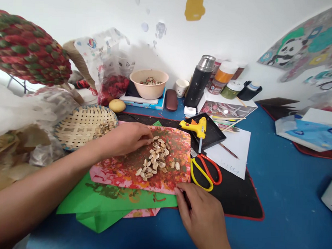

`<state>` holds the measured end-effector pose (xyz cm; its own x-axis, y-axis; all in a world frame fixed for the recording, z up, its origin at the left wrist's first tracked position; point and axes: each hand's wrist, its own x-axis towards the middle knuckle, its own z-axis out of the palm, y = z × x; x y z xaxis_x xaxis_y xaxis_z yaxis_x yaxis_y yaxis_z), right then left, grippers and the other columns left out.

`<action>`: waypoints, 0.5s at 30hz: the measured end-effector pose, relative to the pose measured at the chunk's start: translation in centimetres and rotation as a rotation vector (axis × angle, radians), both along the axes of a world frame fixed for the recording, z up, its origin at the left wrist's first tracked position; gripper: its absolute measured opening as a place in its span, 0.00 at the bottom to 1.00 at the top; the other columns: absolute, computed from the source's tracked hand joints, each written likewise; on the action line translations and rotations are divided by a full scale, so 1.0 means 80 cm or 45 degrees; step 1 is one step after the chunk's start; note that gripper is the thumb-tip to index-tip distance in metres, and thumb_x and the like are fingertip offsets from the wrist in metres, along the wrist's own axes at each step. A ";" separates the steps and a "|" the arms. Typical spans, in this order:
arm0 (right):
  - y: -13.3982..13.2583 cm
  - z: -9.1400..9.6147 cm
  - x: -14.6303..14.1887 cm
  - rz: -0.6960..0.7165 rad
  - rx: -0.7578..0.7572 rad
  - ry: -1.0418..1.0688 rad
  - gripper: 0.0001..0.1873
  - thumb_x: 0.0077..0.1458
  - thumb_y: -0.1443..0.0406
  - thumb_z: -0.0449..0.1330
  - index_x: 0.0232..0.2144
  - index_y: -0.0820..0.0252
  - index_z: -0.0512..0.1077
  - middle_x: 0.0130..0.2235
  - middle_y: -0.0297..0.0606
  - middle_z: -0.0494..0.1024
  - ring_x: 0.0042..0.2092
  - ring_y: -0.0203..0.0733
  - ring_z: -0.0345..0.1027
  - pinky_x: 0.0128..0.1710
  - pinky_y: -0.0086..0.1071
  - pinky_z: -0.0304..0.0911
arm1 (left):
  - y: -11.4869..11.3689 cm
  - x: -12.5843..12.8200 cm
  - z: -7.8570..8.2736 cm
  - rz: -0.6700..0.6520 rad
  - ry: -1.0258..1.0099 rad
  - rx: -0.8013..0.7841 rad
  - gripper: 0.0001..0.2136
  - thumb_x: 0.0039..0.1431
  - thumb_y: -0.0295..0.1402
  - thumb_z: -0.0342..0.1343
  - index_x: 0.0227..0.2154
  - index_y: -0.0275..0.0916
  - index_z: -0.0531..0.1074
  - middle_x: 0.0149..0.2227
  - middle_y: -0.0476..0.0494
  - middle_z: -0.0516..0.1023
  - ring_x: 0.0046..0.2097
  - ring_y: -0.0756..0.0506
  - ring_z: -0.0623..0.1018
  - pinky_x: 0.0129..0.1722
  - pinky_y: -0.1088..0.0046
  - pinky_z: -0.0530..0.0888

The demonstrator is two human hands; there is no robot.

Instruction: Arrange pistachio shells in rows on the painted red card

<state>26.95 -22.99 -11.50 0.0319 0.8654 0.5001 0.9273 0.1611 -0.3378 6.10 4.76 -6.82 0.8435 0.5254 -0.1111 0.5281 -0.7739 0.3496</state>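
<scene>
A pink sheet of paper (112,170), smeared with red, orange and brown paint, lies on green paper (111,202). Peanut shell halves (155,158) are heaped on its middle, with two shells a little apart to the right. My left hand (131,138) reaches over the sheet from the left, fingers bent together at the upper edge of the heap; whatever is between the fingertips is hidden. At the sheet's lower right corner, my right hand (202,213) has its thumb and forefinger closed on the paper edge.
More shells lie in a woven basket (79,125) at left. Right of the sheet are red-and-yellow scissors (217,173) and a yellow glue gun (200,127) on a black tray (213,137). Behind stand a bowl (148,88), a paper cup (181,88) and a black thermos (198,84).
</scene>
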 end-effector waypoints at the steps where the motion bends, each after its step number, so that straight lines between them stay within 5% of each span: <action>1: 0.001 0.001 0.000 0.003 0.002 0.001 0.27 0.93 0.55 0.49 0.43 0.54 0.81 0.37 0.34 0.92 0.34 0.39 0.90 0.35 0.34 0.72 | 0.002 -0.002 0.004 0.009 -0.009 -0.016 0.15 0.79 0.42 0.57 0.51 0.45 0.89 0.53 0.42 0.93 0.52 0.37 0.90 0.54 0.63 0.80; 6: 0.003 -0.001 -0.002 -0.024 0.012 0.009 0.28 0.93 0.54 0.48 0.42 0.54 0.81 0.36 0.33 0.91 0.33 0.39 0.90 0.36 0.34 0.73 | 0.011 0.008 0.017 0.080 0.043 0.087 0.21 0.82 0.44 0.54 0.57 0.43 0.91 0.51 0.38 0.94 0.51 0.35 0.90 0.55 0.62 0.80; 15: 0.002 -0.001 -0.002 -0.004 0.017 0.021 0.28 0.93 0.55 0.48 0.43 0.54 0.82 0.37 0.32 0.91 0.34 0.39 0.90 0.35 0.35 0.74 | 0.020 0.025 -0.006 0.102 0.045 0.045 0.18 0.79 0.42 0.56 0.56 0.46 0.90 0.55 0.40 0.95 0.53 0.35 0.91 0.52 0.64 0.80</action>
<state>26.78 -22.86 -11.54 0.0428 0.8586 0.5108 0.9222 0.1627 -0.3507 8.09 6.39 -7.28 0.7948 0.5949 -0.1202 0.6000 -0.7404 0.3030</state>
